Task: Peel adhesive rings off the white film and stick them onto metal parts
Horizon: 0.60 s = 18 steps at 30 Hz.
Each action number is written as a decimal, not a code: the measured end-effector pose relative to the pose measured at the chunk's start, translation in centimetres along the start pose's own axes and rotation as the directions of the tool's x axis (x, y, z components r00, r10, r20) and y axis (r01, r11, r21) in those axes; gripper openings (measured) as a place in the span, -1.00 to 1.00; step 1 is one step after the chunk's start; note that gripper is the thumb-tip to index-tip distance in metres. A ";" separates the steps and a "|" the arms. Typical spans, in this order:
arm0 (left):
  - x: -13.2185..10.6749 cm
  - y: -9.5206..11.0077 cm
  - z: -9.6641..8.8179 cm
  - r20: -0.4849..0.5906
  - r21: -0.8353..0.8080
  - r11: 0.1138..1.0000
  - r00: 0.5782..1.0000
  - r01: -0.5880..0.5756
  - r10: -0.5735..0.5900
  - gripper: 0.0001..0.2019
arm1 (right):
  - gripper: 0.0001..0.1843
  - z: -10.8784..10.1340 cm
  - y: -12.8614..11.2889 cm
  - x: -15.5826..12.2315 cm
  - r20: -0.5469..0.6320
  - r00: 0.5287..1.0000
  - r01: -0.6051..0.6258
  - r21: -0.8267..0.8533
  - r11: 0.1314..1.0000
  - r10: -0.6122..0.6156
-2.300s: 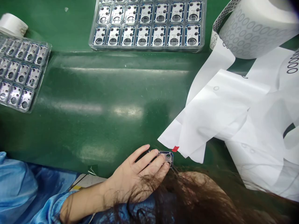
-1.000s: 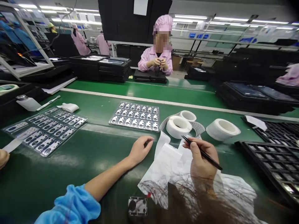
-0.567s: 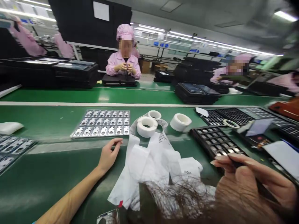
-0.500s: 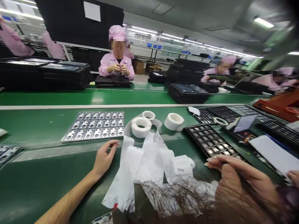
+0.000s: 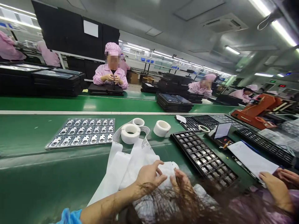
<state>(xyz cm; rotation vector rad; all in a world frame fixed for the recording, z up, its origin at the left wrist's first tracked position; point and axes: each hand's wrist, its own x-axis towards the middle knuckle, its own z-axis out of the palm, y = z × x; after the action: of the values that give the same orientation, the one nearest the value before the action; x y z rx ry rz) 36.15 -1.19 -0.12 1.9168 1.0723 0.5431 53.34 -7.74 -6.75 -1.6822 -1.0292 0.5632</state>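
Observation:
My left hand (image 5: 150, 175) lies on a long white liner strip (image 5: 121, 168) that trails across the green belt, its thumb and fingers pinched on the paper. Just to its right is my right hand (image 5: 181, 181), fingers bent together at the same strip and largely covered by dark hair; what they hold is hidden. The strip runs back to a white label roll (image 5: 130, 133).
A clear tray of metal parts (image 5: 79, 135) sits far left, with two more white rolls (image 5: 162, 127) beside it. A black tray (image 5: 205, 158) lies to the right. Another person's hands (image 5: 274, 186) rest by a white sheet (image 5: 252, 158). Workers in pink (image 5: 111, 73) sit across the belt.
The view has swung to the right. My left hand came off the belt onto the strip, and my right hand drew in beside it. The black tweezers no longer show.

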 end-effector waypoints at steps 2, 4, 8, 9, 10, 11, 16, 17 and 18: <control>0.4 -0.4 0.2 -0.014 0.000 1.000 0.999 0.029 -0.029 -0.53 | -0.41 0.5 -0.1 -0.4 -0.054 0.999 0.012 0.055 0.998 -0.009; 0.3 -0.9 0.2 -0.073 0.004 0.998 0.995 0.064 -0.063 -0.56 | -0.43 0.8 -0.2 -0.6 -0.108 0.994 0.012 0.097 0.995 -0.001; 0.1 -2.4 1.1 -0.058 -0.277 0.957 0.993 0.083 -0.103 -0.47 | -0.48 1.2 -0.5 -0.7 -0.187 0.982 0.021 0.127 0.992 0.003; 0.3 -2.8 1.6 -0.029 -0.361 0.929 0.995 0.079 -0.096 -0.45 | -0.49 1.4 -0.6 -0.6 -0.202 0.979 0.033 0.124 0.992 -0.007; 0.5 -3.2 2.1 -0.006 -0.416 0.906 0.996 0.077 -0.087 -0.46 | -0.51 1.5 -0.7 -0.6 -0.220 0.975 0.048 0.116 0.992 -0.022; 0.8 -3.7 2.6 -0.001 -0.444 0.893 0.997 0.074 -0.083 -0.49 | -0.53 1.5 -0.8 -0.7 -0.238 0.970 0.068 0.104 0.992 -0.042; 2.3 -5.6 4.3 -0.060 -0.484 0.873 0.993 0.062 -0.104 -0.65 | -0.69 1.3 -0.8 -1.0 -0.325 0.915 0.258 0.016 0.966 -0.239; 2.5 -5.8 4.4 -0.061 -0.492 0.869 0.993 0.056 -0.099 -0.66 | -0.71 1.2 -0.8 -1.1 -0.302 0.900 0.326 -0.012 0.945 -0.315; 2.7 -6.0 4.4 -0.059 -0.499 0.865 0.994 0.051 -0.093 -0.66 | -0.73 1.1 -0.7 -1.0 -0.263 0.883 0.393 -0.042 0.918 -0.390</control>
<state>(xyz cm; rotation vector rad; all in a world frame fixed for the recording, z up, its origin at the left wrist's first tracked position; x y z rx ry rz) 37.85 0.64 -7.58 1.4051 0.9370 0.7767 51.71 -7.95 -6.60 -1.4348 -1.1226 0.0730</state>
